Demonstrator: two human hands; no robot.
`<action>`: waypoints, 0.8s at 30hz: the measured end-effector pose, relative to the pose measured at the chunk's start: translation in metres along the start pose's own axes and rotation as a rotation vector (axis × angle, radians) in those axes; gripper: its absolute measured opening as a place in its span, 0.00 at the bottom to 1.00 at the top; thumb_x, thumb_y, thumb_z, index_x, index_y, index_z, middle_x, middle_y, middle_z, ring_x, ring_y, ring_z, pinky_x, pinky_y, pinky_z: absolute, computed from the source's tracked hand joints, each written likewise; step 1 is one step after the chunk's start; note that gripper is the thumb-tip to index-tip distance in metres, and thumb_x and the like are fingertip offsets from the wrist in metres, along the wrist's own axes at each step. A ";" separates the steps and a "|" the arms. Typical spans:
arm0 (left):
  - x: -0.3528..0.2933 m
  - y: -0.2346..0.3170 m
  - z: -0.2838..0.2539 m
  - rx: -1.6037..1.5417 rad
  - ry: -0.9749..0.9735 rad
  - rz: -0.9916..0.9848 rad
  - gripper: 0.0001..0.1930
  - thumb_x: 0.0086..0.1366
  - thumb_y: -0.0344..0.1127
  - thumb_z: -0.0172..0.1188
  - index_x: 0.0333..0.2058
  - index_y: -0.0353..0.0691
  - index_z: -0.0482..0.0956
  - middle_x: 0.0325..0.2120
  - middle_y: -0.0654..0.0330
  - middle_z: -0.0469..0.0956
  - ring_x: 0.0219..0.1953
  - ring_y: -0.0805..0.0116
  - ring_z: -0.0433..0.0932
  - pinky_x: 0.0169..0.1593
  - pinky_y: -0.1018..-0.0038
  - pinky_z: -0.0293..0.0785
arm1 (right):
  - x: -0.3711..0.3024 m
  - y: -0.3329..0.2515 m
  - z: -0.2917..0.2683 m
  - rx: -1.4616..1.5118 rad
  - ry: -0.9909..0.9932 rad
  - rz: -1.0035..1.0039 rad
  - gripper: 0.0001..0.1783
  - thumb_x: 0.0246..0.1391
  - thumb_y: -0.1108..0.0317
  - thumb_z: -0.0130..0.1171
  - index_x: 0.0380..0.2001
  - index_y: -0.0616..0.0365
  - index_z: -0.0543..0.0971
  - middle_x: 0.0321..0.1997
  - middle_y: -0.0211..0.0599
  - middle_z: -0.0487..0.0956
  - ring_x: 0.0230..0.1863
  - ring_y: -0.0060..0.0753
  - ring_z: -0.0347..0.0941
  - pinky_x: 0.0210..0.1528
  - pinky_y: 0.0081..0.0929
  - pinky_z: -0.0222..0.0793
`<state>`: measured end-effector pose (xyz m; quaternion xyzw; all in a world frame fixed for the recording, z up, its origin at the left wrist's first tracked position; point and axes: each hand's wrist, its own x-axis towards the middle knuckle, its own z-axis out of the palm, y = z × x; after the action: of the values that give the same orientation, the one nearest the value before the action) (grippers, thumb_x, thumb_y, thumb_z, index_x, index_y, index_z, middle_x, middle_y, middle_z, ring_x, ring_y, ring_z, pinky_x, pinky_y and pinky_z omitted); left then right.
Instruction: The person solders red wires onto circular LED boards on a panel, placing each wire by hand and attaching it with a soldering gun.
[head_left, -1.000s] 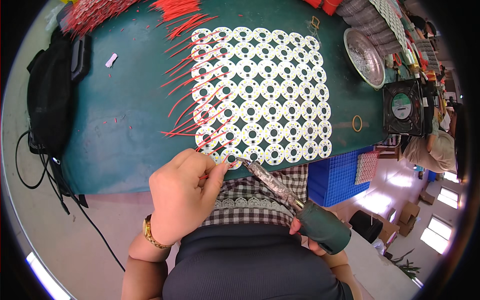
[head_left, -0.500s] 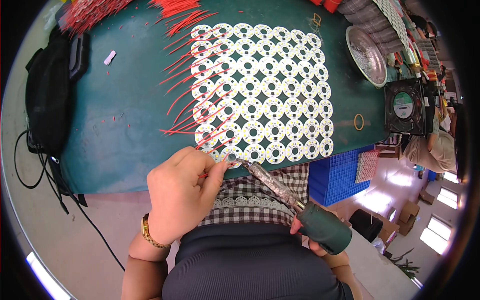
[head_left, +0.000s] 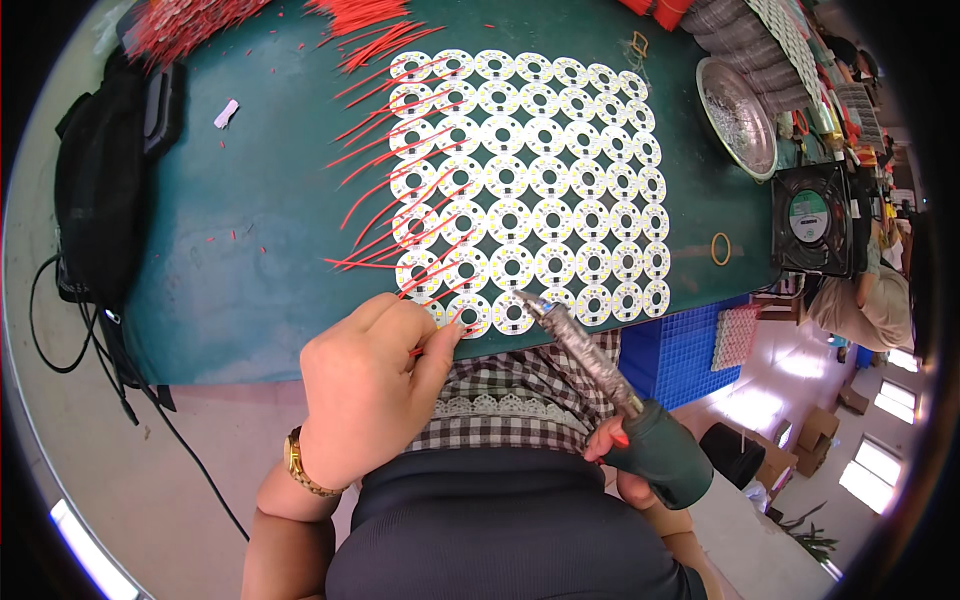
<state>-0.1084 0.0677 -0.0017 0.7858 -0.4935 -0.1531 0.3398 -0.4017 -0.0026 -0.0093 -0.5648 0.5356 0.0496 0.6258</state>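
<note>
A sheet of joined ring-shaped white circuit boards point(head_left: 497, 113) lies on the green table, with red wires point(head_left: 372, 160) attached along its left columns. My left hand point(head_left: 368, 375), with a gold watch at the wrist, rests at the sheet's near left corner. Its thumb and forefinger are pinched on a red wire, whose end reaches over a board in the nearest row. In my right hand point(head_left: 603, 438) is a soldering iron point(head_left: 585, 350) with a dark green handle. The iron's tip is over the nearest rows, to the right of the left fingertips and apart from the wire.
Piles of red wires point(head_left: 365, 15) lie at the far edge. On the right stand a metal bowl point(head_left: 765, 150), a fan point(head_left: 812, 215) and a rubber band point(head_left: 720, 249). A black bag point(head_left: 95, 190) is at the left; a blue crate point(head_left: 690, 345) stands beside the table's near right edge.
The soldering iron's tip has moved right and away from the board at my left fingertips. My left hand keeps its pinch in nearly the same place.
</note>
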 end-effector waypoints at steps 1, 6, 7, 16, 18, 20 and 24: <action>0.000 0.000 -0.001 0.006 -0.007 0.007 0.11 0.53 0.26 0.69 0.19 0.36 0.73 0.15 0.60 0.67 0.16 0.67 0.64 0.20 0.74 0.58 | 0.007 0.003 0.004 0.100 0.009 -0.337 0.33 0.50 0.36 0.60 0.36 0.60 0.79 0.30 0.35 0.78 0.28 0.31 0.76 0.30 0.25 0.70; -0.007 -0.006 -0.026 -0.069 -0.072 -0.091 0.10 0.52 0.23 0.68 0.20 0.36 0.73 0.17 0.62 0.68 0.18 0.74 0.65 0.22 0.76 0.59 | 0.018 0.042 -0.015 0.263 -0.189 -0.584 0.46 0.36 0.40 0.75 0.52 0.61 0.71 0.37 0.43 0.74 0.34 0.42 0.75 0.34 0.35 0.74; -0.009 -0.005 -0.036 -0.075 -0.053 -0.218 0.10 0.51 0.22 0.68 0.21 0.36 0.73 0.17 0.63 0.68 0.19 0.77 0.65 0.22 0.77 0.59 | 0.020 0.042 -0.019 0.235 -0.237 -0.618 0.47 0.36 0.40 0.75 0.53 0.61 0.71 0.37 0.43 0.74 0.34 0.41 0.75 0.34 0.34 0.74; 0.007 0.022 0.001 -0.284 -0.037 -0.044 0.11 0.54 0.26 0.70 0.21 0.39 0.74 0.16 0.64 0.72 0.16 0.76 0.68 0.20 0.79 0.63 | 0.006 0.002 -0.001 0.205 -0.019 -0.646 0.36 0.52 0.33 0.57 0.39 0.61 0.78 0.32 0.35 0.79 0.31 0.31 0.74 0.34 0.24 0.69; 0.010 0.013 0.011 -0.228 -0.012 -0.049 0.11 0.54 0.26 0.70 0.22 0.39 0.74 0.16 0.64 0.72 0.16 0.76 0.68 0.20 0.79 0.63 | 0.005 0.008 -0.006 0.175 -0.020 -0.653 0.36 0.52 0.33 0.57 0.39 0.61 0.78 0.32 0.35 0.79 0.32 0.32 0.75 0.34 0.25 0.70; 0.011 0.010 0.016 -0.168 0.026 -0.057 0.10 0.53 0.27 0.71 0.21 0.39 0.75 0.14 0.65 0.72 0.14 0.76 0.67 0.19 0.79 0.62 | 0.008 0.016 -0.018 0.018 -0.189 -0.408 0.36 0.52 0.33 0.56 0.41 0.59 0.79 0.33 0.37 0.80 0.31 0.35 0.77 0.33 0.27 0.71; 0.013 0.010 0.013 -0.172 -0.041 -0.064 0.10 0.52 0.25 0.71 0.21 0.33 0.75 0.17 0.65 0.73 0.18 0.82 0.68 0.22 0.84 0.63 | -0.005 -0.022 -0.021 -0.025 -0.211 0.179 0.36 0.49 0.32 0.57 0.41 0.57 0.80 0.32 0.37 0.81 0.30 0.39 0.77 0.33 0.29 0.72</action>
<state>-0.1162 0.0486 -0.0030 0.7658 -0.4601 -0.2216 0.3909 -0.4022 -0.0241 0.0130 -0.5141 0.5145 0.1710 0.6646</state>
